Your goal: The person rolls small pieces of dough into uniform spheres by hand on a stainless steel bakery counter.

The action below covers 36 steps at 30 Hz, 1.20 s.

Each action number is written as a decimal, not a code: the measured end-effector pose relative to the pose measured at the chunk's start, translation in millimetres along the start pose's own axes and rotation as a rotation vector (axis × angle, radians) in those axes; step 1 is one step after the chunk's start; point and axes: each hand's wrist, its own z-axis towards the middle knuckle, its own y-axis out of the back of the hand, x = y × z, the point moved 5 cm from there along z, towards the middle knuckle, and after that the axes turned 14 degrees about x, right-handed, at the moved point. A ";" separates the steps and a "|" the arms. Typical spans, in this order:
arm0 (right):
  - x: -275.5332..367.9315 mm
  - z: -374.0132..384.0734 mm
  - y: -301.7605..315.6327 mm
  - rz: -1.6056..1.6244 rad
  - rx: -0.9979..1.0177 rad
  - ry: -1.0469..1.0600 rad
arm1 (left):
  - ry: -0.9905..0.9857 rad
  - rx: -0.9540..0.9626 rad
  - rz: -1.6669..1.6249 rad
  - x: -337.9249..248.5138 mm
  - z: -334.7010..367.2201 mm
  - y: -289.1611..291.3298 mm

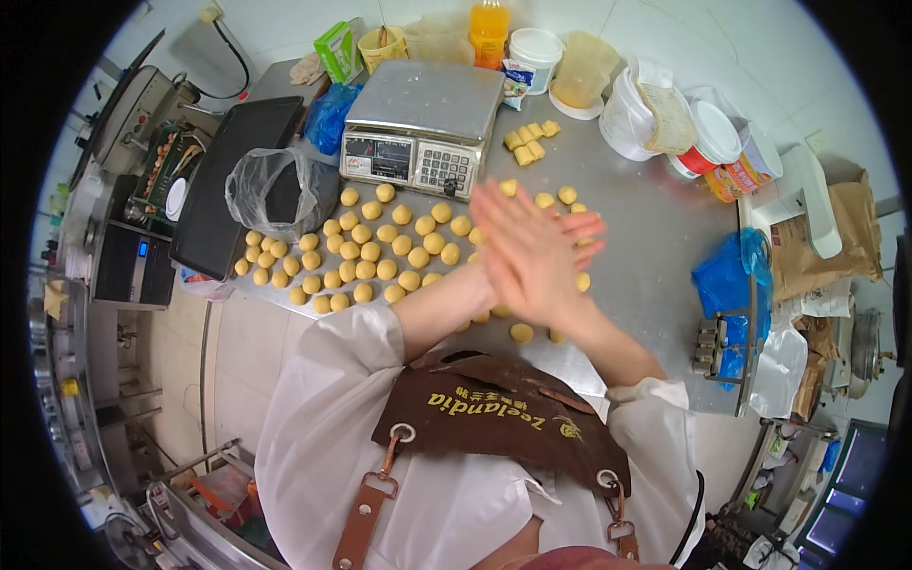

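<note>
Palm to palm, my left hand (582, 229) and my right hand (530, 256) press together above the metal table (632, 285). My right hand crosses on top, hiding most of the left one. The fingers of both are stretched and the palms closed against each other; whatever lies between them is hidden. Round yellow dough balls (400, 245) spread in loose rows to the left of my hands and beneath them. Beyond my hands, a cluster of rough-cut dough pieces (529, 142) lies near the back.
A digital scale (423, 104) stands behind the balls. Left of it are a clear plastic bag (252, 204) and a black tray (223, 176). White tubs (537, 52), plastic jugs (583, 76) and an orange bottle (489, 33) line the wall. Blue plastic (727, 285) hangs at the right edge.
</note>
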 end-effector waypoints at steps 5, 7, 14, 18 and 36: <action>-31.6 -9.9 13.4 -0.243 -0.026 -0.222 | -0.067 -0.163 -0.279 -2.5 6.7 -8.8; -2.6 -4.0 7.8 -0.049 0.019 -0.104 | -0.014 0.007 -0.098 4.2 3.0 0.9; -23.8 -7.9 12.9 -0.255 0.091 -0.150 | -0.014 -0.082 -0.267 2.8 2.0 -10.0; -10.5 -23.2 5.7 -0.053 0.170 -0.077 | -0.036 -0.111 -0.176 9.4 -10.1 26.9; -54.5 -52.1 36.1 -0.138 0.002 -0.329 | -0.028 -0.345 -0.499 -11.9 -24.3 68.3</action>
